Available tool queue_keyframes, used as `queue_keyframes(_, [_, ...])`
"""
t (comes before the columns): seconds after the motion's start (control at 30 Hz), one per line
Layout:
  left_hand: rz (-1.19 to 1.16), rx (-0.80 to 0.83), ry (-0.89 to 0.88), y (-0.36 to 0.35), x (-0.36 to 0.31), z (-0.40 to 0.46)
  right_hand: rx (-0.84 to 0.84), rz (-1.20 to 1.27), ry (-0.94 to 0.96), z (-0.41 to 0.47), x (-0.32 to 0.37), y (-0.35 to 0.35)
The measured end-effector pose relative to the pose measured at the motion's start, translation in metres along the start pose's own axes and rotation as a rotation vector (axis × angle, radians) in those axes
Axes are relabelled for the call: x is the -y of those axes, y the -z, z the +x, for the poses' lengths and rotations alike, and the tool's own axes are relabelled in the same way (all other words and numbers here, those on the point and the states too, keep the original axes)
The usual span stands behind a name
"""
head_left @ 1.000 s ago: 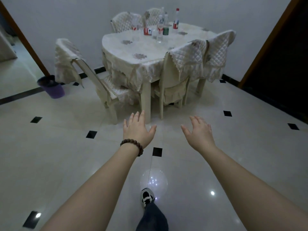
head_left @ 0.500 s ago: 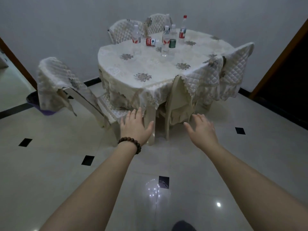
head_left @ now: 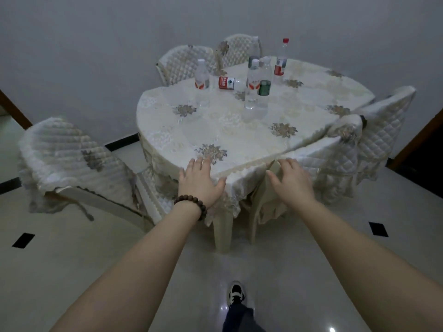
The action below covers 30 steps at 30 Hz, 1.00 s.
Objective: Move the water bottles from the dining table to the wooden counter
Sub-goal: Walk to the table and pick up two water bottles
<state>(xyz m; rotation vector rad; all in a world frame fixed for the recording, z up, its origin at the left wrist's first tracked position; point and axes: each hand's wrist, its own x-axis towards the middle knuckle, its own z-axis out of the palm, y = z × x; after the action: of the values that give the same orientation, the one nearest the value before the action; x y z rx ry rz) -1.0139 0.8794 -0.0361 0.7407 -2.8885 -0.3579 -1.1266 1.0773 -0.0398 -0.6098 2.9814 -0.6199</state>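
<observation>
Water bottles of clear plastic (head_left: 251, 92) stand clustered at the far side of the round dining table with its cream floral cloth (head_left: 239, 137), one lying on its side (head_left: 229, 82), all beyond my reach. My left hand (head_left: 200, 182) and right hand (head_left: 291, 179) are both spread wide and empty, palms down over the near table edge, held ready to grab. I judge I must lean in past the quilted cream chair (head_left: 335, 161) tucked at my right; no wooden counter shows.

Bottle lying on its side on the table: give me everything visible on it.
The lying bottle is clear plastic with a red label that carries a dark diamond mark. It rests flat on the tablecloth at the far side, long axis running left-right. Its cap end is hard to make out. Upright bottles stand close on either side; contact with them cannot be told. Neither hand is near it.
</observation>
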Motion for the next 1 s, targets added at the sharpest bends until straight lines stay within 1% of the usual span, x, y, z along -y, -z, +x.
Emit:
queue_keyframes(0.13, [0.011, -0.005, 0.019, 0.006, -0.001, 0.09, 0.013, 0.002, 0.032, 0.094, 0.015, 0.002])
queue_keyframes(0.23, [0.0, -0.018, 0.024, 0.005, 0.001, 0.141, 0.006, -0.003, 0.05, 0.146, 0.026, -0.001])
queue_keyframes(0.5, [-0.007, 0.041, 0.05, -0.005, 0.023, 0.237, 0.064, 0.006, 0.042, 0.235, 0.05, -0.023])
queue_keyframes(0.73, [-0.043, 0.072, -0.01, -0.013, 0.062, 0.333, 0.074, -0.017, -0.06, 0.305, 0.081, -0.061])
queue_keyframes(1.0, [-0.089, 0.098, -0.128, -0.023, 0.109, 0.437, 0.028, 0.015, -0.185, 0.372, 0.141, -0.1])
